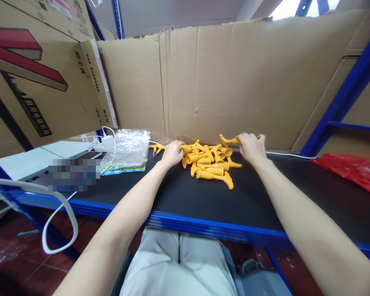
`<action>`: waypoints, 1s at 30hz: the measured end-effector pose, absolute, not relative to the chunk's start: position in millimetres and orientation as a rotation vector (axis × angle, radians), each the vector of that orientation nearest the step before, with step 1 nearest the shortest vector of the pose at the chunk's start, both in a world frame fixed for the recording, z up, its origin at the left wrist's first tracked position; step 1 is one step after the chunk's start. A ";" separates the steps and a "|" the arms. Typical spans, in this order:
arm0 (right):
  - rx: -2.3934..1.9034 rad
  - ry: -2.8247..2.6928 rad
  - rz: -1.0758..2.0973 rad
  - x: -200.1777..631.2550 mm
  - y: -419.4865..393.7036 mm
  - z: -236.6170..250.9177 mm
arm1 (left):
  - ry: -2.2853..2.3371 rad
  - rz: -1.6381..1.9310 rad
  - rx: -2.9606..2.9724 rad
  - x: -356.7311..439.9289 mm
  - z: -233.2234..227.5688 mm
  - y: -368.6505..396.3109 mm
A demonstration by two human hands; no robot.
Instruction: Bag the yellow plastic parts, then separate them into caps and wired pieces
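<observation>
A loose heap of yellow plastic handles (214, 156) lies on the black shelf top, each with a curved grip and a ribbed, hollow end. At the heap's left edge, my left hand (172, 153) has its fingers curled against one yellow handle, partly hiding it. To the right, my right hand (252, 148) pinches the end of another yellow handle (226, 140), whose hooked end points left. One handle (211, 175) lies at the near side of the heap. Left of my left hand is a separate yellow piece (156, 147) with a small metal part.
Clear plastic bags (126, 148) lie at the left, beside a blurred-out object (74, 174) and white cables. A red plastic bag (354, 170) is at the right. Cardboard (234, 82) walls the back; a large carton (43, 74) stands left. The blue shelf edge (203, 228) runs in front.
</observation>
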State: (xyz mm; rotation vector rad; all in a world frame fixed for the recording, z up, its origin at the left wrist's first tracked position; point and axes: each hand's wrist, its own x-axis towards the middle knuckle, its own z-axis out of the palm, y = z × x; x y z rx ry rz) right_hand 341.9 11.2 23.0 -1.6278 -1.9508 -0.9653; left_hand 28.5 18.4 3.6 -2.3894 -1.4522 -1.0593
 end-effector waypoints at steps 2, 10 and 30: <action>-1.544 -1.890 -1.005 340.2 8.8 26.7 | -1.421 -1.090 -2.395 29.3 4.5 16.8; -1.285 -1.874 -1.004 305.7 -4.6 45.5 | -1.192 -1.231 -2.435 41.0 19.0 -11.4; -0.989 -2.159 -0.964 260.1 -5.9 36.1 | -1.485 -0.999 -2.300 48.6 21.5 -16.0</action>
